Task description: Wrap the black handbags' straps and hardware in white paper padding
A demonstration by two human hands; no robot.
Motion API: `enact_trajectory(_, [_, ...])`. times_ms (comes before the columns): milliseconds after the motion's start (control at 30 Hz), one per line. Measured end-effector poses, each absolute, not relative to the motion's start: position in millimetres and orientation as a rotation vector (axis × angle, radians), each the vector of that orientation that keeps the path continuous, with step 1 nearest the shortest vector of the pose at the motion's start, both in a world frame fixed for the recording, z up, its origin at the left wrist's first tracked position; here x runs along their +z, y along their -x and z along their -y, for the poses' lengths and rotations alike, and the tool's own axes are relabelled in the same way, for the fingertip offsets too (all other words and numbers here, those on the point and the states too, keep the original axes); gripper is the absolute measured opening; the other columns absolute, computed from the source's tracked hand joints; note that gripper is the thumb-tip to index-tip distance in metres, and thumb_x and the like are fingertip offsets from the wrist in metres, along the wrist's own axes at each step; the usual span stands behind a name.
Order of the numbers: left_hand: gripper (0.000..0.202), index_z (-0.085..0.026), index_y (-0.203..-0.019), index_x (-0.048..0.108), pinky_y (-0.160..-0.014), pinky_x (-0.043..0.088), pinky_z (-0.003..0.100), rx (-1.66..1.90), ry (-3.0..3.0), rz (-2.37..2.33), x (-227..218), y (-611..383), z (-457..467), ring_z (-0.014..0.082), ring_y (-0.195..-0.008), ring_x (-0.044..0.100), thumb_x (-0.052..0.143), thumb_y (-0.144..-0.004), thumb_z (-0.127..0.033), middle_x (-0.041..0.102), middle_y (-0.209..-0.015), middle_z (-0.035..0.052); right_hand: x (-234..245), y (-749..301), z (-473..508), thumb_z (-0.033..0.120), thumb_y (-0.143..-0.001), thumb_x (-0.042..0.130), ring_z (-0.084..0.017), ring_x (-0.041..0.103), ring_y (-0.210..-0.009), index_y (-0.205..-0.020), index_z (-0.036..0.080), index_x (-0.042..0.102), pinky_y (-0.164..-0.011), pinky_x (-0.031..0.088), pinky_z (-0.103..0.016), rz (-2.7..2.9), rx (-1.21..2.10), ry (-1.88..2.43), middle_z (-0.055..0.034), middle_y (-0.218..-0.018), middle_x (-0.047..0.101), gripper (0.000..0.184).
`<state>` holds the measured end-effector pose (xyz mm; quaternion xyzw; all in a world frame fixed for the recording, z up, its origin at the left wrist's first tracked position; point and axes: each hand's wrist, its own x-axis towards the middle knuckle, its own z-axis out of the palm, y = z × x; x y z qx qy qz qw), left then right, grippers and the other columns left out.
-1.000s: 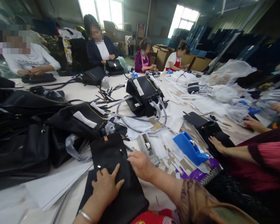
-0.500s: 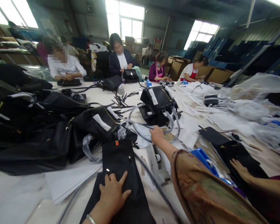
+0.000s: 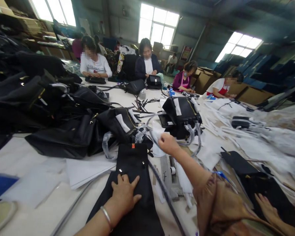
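Observation:
My left hand (image 3: pixel 125 194) lies flat, fingers spread, on a flat black bag (image 3: pixel 132 183) in front of me on the white table (image 3: pixel 29 170). My right hand (image 3: pixel 167 144) is stretched forward past the bag, fingers pinched on a white sheet of paper (image 3: pixel 157 136) lying among the bags. A grey plastic-wrapped strap (image 3: pixel 162 190) runs beside the flat bag. A grey tape dispenser (image 3: pixel 169 170) sits under my right forearm.
Black handbags (image 3: pixel 64 131) pile up on the left; another (image 3: pixel 182 113) stands mid-table. White paper sheets (image 3: pixel 88 168) lie left of the flat bag. A neighbour's hand (image 3: pixel 266 203) rests on black pieces at right. Several people sit working at the far side.
My right hand left the flat bag, reached forward and closed on the white paper. My left hand stayed flat on the bag. The view swung left.

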<state>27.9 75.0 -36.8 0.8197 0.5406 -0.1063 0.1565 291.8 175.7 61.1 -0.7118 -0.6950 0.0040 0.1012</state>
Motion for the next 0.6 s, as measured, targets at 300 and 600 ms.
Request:
enact_trajectory(300, [0.085, -0.016, -0.141, 0.05, -0.106, 0.023, 0.068, -0.328, -2.307, -1.511, -33.2, -18.4, -67.8, 0.0502, -0.137, 0.027, 0.056, -0.074, -0.068, 0.043, -0.142, 0.0271, 10.8, -143.6, -91.9, 0.021, -0.075, 0.053, -0.028, 0.056, -0.098, -0.09, 0.013, 0.072, -0.082, 0.045, -0.038, 2.534, 0.316, 1.761, -0.0153, -0.104, 0.063, 0.026])
enact_trajectory(600, [0.069, -0.014, -0.131, 0.055, -0.111, 0.03, 0.054, -0.108, -2.255, -1.28, -19.5, 23.1, -72.4, 0.0405, -0.134, 0.039, 0.063, -0.075, -0.055, 0.045, -0.142, 0.0228, -9.3, -141.4, -86.2, 0.02, -0.075, 0.053, -0.03, 0.056, -0.103, -0.108, 0.01, 0.068, -0.085, 0.045, -0.04, 2.824, 0.494, 1.551, -0.0177, -0.109, 0.063, 0.038])
